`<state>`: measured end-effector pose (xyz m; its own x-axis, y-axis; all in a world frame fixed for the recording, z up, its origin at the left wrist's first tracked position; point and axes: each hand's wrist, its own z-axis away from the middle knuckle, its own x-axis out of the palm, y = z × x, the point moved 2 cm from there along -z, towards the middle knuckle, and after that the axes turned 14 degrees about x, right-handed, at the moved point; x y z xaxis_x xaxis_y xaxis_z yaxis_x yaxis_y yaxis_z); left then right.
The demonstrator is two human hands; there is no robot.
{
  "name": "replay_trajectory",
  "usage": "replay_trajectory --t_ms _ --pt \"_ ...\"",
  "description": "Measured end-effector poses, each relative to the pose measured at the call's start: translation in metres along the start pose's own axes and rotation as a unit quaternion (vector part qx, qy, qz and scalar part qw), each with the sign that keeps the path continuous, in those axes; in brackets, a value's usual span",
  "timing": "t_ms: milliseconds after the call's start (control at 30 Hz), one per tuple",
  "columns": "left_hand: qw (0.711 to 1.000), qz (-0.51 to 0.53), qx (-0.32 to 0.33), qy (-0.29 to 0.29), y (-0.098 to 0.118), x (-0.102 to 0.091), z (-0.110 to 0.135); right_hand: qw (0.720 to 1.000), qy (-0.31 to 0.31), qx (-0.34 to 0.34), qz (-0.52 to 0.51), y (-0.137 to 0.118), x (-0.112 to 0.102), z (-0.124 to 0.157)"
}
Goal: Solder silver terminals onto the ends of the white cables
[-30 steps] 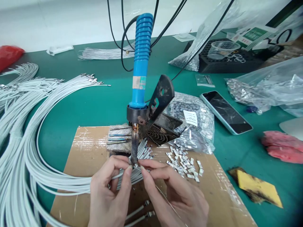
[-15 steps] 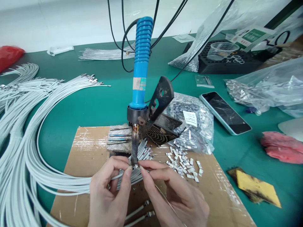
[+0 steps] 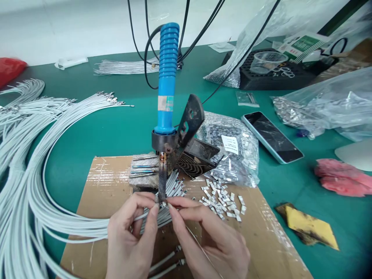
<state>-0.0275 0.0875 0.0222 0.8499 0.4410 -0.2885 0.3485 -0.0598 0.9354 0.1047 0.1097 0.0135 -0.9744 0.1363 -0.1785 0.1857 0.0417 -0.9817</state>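
A blue-handled soldering iron (image 3: 167,81) stands tip-down in a black metal stand (image 3: 190,120). Just left of its tip, my left hand (image 3: 132,228) is closed in a pinch on the end of a white cable (image 3: 141,216). My right hand (image 3: 207,232) pinches a thin solder wire (image 3: 200,248), its fingertips close to the right side of the tip. The exact contact at the tip is too small to make out. Behind my fingers lie more white cable ends (image 3: 176,188). Below my hands are two cables with metal end fittings (image 3: 178,250).
Cardboard (image 3: 95,186) covers the work spot. Small metal clips (image 3: 222,197) are scattered on it at right. A large bundle of white cables (image 3: 37,186) curves in from the left. Further right are a plastic bag of parts (image 3: 244,155), a phone (image 3: 273,137) and a yellow sponge (image 3: 310,226).
The whole view has shifted slightly, so most things appear a little further left. Both hands keep their pinches at the iron's tip.
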Motion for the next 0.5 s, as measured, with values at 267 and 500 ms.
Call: replay_trajectory --t_ms 267,500 --pt "1.0 0.001 -0.01 0.0 0.001 0.0 0.0 1.0 -0.003 -0.004 -0.008 0.002 0.001 0.001" --pt "0.997 0.053 -0.055 -0.014 -0.008 -0.001 0.016 0.999 0.009 0.043 -0.022 0.007 -0.005 0.006"
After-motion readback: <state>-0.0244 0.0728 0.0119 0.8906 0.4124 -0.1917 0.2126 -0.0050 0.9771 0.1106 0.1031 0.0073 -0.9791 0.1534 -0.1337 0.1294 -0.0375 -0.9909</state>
